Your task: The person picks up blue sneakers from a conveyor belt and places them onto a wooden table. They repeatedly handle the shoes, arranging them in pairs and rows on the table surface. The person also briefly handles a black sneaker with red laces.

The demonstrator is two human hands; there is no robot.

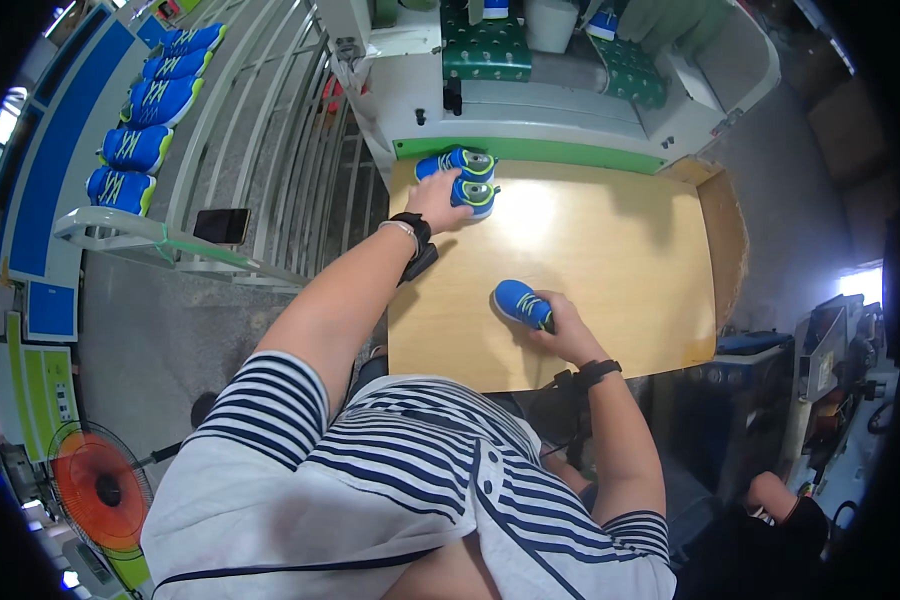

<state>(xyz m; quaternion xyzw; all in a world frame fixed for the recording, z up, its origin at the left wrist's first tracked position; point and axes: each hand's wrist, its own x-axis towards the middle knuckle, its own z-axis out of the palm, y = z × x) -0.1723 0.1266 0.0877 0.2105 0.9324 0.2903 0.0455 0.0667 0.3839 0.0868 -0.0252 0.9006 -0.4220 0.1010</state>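
At the far left of the wooden tabletop (610, 260), two blue sneakers with yellow-green collars lie side by side. My left hand (436, 202) is closed over the toe end of the nearer sneaker (478, 196), and its fingertips reach close to the farther sneaker (480, 163). Nearer to me, my right hand (568, 332) grips another blue sneaker (517, 300) by its heel end, with the toe pointing left and the yellow-green laces facing up. My fingers hide most of that sneaker's heel.
Left of the table is a metal rack (260, 130), with a phone (222, 226) on its near end. Several blue sneakers (163, 101) stand in a row farther left. A pale machine (550, 105) borders the table's far edge. An orange fan (100, 488) is at lower left.
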